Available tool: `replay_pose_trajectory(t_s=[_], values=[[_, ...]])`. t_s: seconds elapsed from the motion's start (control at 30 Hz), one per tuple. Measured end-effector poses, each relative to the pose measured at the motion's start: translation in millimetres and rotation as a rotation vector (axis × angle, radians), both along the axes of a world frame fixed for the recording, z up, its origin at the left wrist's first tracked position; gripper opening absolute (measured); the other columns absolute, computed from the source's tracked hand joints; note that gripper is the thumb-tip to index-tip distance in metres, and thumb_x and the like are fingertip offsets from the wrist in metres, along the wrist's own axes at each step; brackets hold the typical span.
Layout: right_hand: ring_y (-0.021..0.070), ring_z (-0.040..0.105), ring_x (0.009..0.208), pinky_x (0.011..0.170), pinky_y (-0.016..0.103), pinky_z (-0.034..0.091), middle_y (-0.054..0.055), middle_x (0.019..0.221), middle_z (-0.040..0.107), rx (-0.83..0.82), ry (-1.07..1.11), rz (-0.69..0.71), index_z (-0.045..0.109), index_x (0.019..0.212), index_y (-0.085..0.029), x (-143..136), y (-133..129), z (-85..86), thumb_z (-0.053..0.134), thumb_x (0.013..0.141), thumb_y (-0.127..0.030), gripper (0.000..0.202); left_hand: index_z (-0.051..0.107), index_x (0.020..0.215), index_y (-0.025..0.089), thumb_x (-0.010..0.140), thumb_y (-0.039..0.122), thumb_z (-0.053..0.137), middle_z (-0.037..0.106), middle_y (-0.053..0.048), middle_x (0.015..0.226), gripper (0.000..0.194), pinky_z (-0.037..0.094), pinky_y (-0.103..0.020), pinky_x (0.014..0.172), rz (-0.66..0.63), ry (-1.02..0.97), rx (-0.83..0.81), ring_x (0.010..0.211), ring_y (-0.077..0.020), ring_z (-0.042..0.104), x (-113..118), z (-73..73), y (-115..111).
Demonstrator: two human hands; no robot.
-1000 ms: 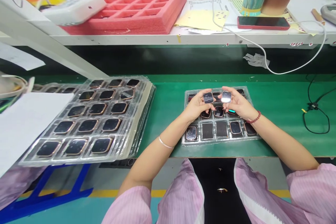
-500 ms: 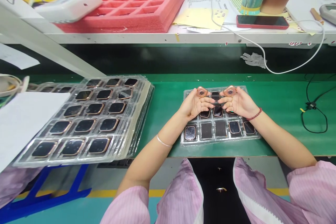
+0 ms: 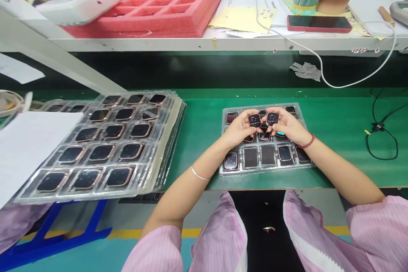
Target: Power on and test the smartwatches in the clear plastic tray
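Above a clear plastic tray (image 3: 226, 169), my left hand (image 3: 239, 129) grips a watch (image 3: 254, 120) with its dark screen facing me. Close beside it, my right hand (image 3: 288, 127) holds another watch (image 3: 272, 118), also screen side up. The two watches are near each other but apart. Several more watches lie in the tray's pockets, one of them, under my right hand, with a lit cyan patch. Two front pockets (image 3: 250, 157) show only dark squares. My hands hide part of the tray's middle rows.
On the left stands a stack of clear trays (image 3: 159, 153) with watches, partly under a white sheet (image 3: 38, 144). The shelf (image 3: 159, 45) bears a red foam tray (image 3: 153, 27), papers and a phone (image 3: 318, 24). A black cable (image 3: 381, 157) lies at right.
Both watches have been turned from their backs to their screens. My hands have moved slightly inward and down, bringing the watches closer together and uncovering the tray's back corners.
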State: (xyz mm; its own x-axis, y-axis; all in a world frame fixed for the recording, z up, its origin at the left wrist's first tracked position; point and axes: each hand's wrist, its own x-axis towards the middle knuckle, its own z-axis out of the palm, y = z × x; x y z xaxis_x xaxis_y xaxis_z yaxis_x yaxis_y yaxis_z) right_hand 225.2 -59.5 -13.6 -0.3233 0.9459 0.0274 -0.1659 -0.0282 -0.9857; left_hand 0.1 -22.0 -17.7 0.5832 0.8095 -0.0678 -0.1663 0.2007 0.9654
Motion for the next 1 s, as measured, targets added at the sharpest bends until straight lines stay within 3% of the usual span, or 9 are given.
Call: replay_pose_trajectory(t_s=[0.17, 0.3, 1.0], values=[[0.0193, 0.071, 0.088, 0.070, 0.031, 0.060, 0.007, 0.110, 0.072, 0.191, -0.220, -0.072, 0.058, 0.120, -0.023, -7.6, -6.2, -1.8, 0.071, 0.082, -0.021, 0.040, 0.056, 0.128, 0.020, 0.075, 0.011, 0.069, 0.069, -0.009, 0.118, 0.055, 0.054, -0.023, 0.068, 0.003, 0.074, 0.154, 0.086, -0.0162, 0.073, 1.9, -1.0, -4.0], [0.0213, 0.071, 0.091, 0.079, 0.036, 0.058, 0.006, 0.102, 0.072, 0.300, -0.356, -0.122, 0.062, 0.112, -0.021, -9.5, -9.2, -1.0, 0.065, 0.083, -0.018, 0.028, 0.058, 0.126, 0.016, 0.079, 0.014, 0.063, 0.070, -0.011, 0.115, 0.047, 0.051, -0.022, 0.060, 0.009, 0.127, 0.189, 0.082, -0.0165, 0.073, 1.7, -3.6, -3.2], [0.0237, 0.073, 0.095, 0.085, 0.040, 0.059, 0.006, 0.102, 0.072, 0.288, -0.333, -0.161, 0.059, 0.112, -0.022, -9.2, -7.3, -1.0, 0.064, 0.083, -0.021, 0.030, 0.058, 0.130, 0.016, 0.082, 0.018, 0.062, 0.071, -0.013, 0.116, 0.049, 0.052, -0.023, 0.060, -0.005, 0.156, 0.205, 0.084, -0.0194, 0.074, 1.6, -4.1, -2.9]])
